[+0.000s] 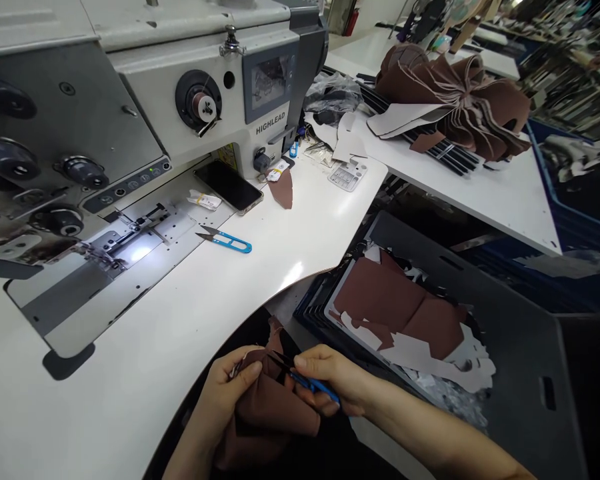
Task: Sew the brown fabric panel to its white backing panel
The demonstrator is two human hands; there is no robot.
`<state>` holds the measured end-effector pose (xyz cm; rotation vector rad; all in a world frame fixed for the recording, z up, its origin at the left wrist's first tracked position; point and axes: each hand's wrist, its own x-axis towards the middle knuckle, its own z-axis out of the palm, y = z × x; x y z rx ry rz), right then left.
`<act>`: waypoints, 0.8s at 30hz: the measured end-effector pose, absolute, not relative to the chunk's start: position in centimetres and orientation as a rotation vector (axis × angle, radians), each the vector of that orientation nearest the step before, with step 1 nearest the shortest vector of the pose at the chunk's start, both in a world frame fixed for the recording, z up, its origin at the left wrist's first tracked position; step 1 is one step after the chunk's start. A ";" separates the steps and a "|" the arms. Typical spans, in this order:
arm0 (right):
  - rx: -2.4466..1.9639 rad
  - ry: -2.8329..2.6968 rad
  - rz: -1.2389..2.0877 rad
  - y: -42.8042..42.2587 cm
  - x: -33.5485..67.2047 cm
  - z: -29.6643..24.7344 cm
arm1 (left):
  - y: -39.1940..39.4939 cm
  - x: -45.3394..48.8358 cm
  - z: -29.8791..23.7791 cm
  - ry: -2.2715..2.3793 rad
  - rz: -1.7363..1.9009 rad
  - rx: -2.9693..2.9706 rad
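Note:
My left hand is closed on a brown fabric piece, pinching its upper edge between thumb and fingers over my lap. In my right hand is a pair of blue-handled thread snips, gripped with the fingers wrapped round the handle. The dark blades point left and meet the edge of the fabric beside my left thumb. Whether a thread lies between the blades I cannot tell. Part of the fabric hangs down below both hands.
A sewing machine stands on the white table. Near it lie a second pair of blue snips and a phone. To the right, a grey bin holds brown and white scraps. Brown cut pieces are bundled on another table.

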<state>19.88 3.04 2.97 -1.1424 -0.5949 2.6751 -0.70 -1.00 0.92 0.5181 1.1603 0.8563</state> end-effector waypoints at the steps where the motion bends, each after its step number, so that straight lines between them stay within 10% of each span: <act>1: -1.149 -0.571 2.681 3.0 19.9 3.0 | -1.0 -0.6 1.0 1.191 0.875 0.488; 24: -1.169 -0.321 2.451 1.6 18.7 2.7 | -1.3 0.7 -0.2 1.102 0.681 0.890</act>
